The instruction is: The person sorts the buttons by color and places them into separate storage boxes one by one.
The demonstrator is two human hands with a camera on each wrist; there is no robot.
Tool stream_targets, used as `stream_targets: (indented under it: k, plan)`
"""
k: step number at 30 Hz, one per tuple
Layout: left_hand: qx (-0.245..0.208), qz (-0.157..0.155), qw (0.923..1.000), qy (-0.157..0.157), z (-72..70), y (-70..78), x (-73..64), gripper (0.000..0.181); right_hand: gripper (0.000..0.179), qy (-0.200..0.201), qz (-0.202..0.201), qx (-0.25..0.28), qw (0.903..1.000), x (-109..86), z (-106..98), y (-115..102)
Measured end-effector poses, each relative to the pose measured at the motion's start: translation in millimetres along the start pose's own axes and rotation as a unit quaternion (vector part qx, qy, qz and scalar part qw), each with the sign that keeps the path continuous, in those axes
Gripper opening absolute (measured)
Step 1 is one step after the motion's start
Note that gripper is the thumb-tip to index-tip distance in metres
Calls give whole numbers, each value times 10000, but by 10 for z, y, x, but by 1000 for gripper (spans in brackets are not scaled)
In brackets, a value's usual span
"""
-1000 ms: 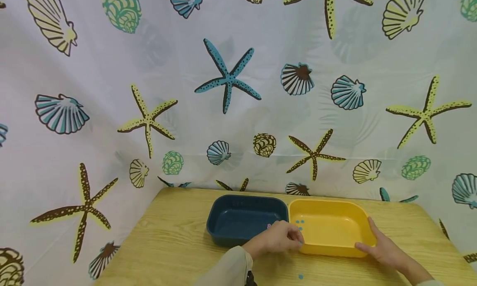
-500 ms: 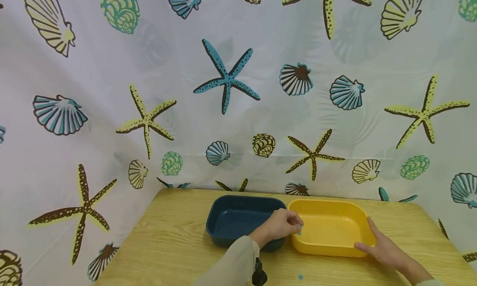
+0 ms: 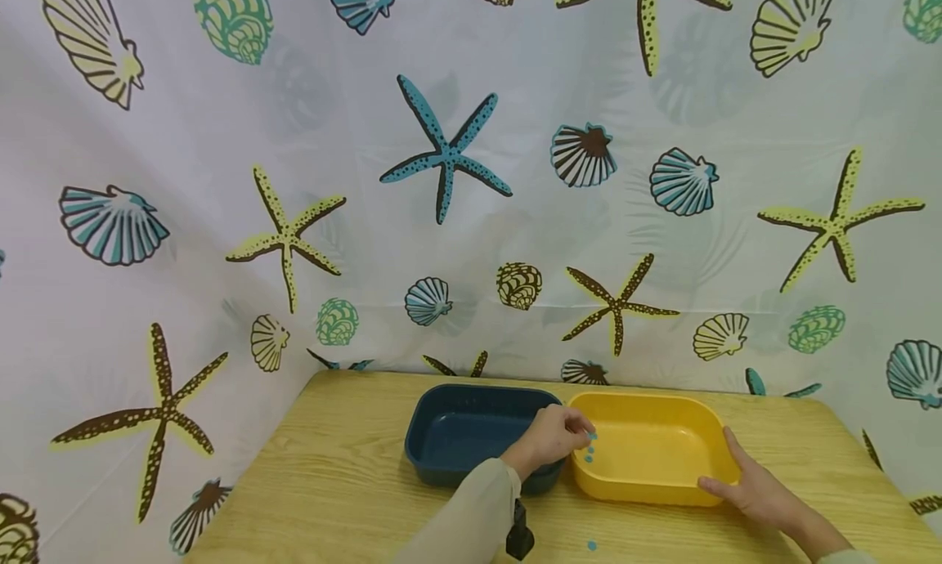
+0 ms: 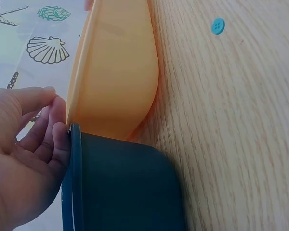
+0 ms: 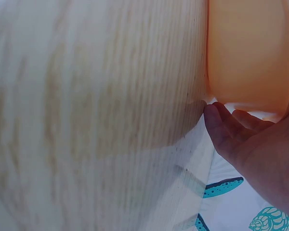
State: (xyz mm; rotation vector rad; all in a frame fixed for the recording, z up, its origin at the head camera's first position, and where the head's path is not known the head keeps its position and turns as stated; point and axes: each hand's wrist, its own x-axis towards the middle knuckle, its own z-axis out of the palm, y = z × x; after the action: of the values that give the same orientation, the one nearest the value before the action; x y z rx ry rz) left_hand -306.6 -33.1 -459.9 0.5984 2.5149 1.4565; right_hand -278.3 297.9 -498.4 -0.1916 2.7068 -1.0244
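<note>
My left hand [image 3: 550, 438] hangs over the left end of the yellow tray [image 3: 655, 494], where it adjoins the dark blue tray [image 3: 441, 477]. Its fingers are loosely bent, thumb and fingertips close together, with no button visible between them. In the left wrist view that hand [image 4: 31, 149] is beside the tray rims. Just below its fingertips, small blue buttons [image 3: 589, 459] lie inside the yellow tray; the fingers may hide others. My right hand [image 3: 765, 489] grips the yellow tray's right front corner, thumb at the front and fingers along the end wall.
One blue four-hole button [image 4: 218, 26] lies on the wooden table [image 3: 331, 466] in front of the trays. A white curtain [image 3: 471, 253] printed with shells and starfish hangs behind and at the sides. A dark wrist device [image 3: 519, 531] sits at my left cuff.
My left hand has risen from the yellow tray's front left corner, where it held a blue button, to above its left end. Another button now lies in the tray. The right hand stays put.
</note>
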Motion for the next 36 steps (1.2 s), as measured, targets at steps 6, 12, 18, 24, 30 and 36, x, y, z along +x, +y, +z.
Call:
stream_targets:
  k: [6,12,18,24,30,36]
  plan:
    - [-11,-54,9999,157,34,9,48,9,107,38,-61,-8,10000,-8,4,4]
    - [42,-47,9999,77,49,47,75,8,107,28,-73,-14,10000,-13,5,-1]
    - [347,-93,9993,73,53,63,141,11,107,30,-59,-2,10000,-6,3,4]
    - [370,-158,9992,45,67,34,198,8,108,29,10,21,10000,-19,-3,-18]
    - [279,-228,9993,71,79,15,228,7,108,19,30,76,10000,-16,2,-1]
    - [267,-381,9989,77,82,26,256,6,108,64,-67,53,9999,-12,5,7]
